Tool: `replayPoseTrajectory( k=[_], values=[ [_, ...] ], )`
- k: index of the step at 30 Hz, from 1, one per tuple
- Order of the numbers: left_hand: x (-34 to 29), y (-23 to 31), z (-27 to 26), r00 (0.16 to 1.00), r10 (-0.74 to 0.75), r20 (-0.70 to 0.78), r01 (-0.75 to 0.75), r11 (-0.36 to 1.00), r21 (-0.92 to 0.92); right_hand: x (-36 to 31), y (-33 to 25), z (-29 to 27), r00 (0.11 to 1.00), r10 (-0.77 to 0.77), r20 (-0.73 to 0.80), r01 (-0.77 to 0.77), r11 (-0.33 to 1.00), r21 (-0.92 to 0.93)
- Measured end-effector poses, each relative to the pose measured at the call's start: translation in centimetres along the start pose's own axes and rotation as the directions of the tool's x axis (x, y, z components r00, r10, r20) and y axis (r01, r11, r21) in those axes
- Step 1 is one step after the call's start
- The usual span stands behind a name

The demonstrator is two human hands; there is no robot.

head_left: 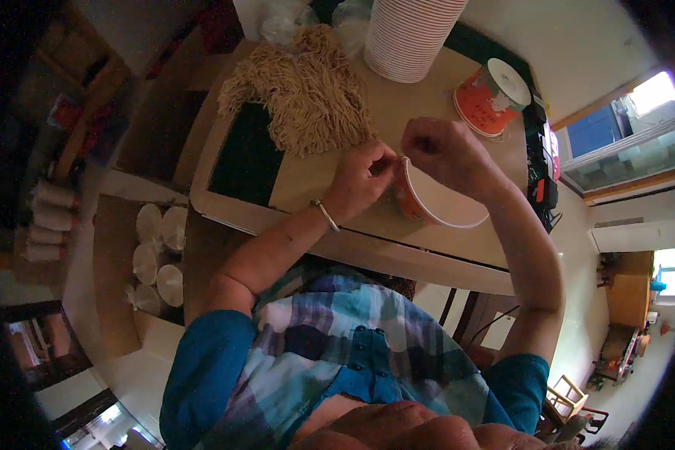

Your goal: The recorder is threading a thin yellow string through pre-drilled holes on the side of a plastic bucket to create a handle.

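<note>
On the table in front of me an orange paper tub (410,201) with a white rim lies tilted, its mouth toward me and to the right. My left hand (361,182), a bracelet on its wrist, is closed in a pinch at the tub's left rim. Just above the rim, my right hand (448,152) is curled closed, close to the left fingertips and partly covering the tub's mouth. What either hand pinches is too small or hidden to name. A heap of tan strings (307,94) lies beyond my left hand.
A tall stack of white paper tubs (412,37) stands at the back. An orange tub with a white top (491,101) is at the back right, beside black devices (541,191) along the edge. An open carton (116,277) on the left holds several cream cones (146,262).
</note>
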State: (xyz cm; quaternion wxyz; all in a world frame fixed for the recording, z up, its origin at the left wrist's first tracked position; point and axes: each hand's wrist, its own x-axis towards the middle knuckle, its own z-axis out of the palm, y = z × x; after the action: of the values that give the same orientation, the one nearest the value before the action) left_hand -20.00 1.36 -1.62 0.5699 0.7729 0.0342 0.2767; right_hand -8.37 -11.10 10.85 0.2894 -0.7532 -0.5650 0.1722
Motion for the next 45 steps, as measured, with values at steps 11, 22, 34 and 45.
replayPoseTrajectory(
  k=[11, 22, 34, 45],
  values=[
    [1.1, 1.4, -1.3, 0.966, -0.215, 0.147, 0.258, 0.860, -0.439, 0.2, 0.1, -0.4, 0.999, -0.048, 0.015, 0.049, 0.997, -0.062],
    [1.7, 1.1, -0.6, 0.963, -0.191, 0.192, 0.265, 0.812, -0.520, 0.4, 0.5, -0.4, 0.999, 0.042, 0.014, -0.042, 0.999, 0.023],
    [1.4, -0.1, -0.3, 0.980, -0.117, 0.162, 0.181, 0.861, -0.475, 0.4, -0.4, -0.5, 0.990, 0.057, -0.126, -0.002, 0.918, 0.396],
    [1.3, -1.3, 0.6, 0.988, -0.060, 0.144, 0.137, 0.776, -0.616, 0.0, -0.9, -0.3, 0.991, 0.018, -0.135, 0.034, 0.927, 0.373]
  ],
)
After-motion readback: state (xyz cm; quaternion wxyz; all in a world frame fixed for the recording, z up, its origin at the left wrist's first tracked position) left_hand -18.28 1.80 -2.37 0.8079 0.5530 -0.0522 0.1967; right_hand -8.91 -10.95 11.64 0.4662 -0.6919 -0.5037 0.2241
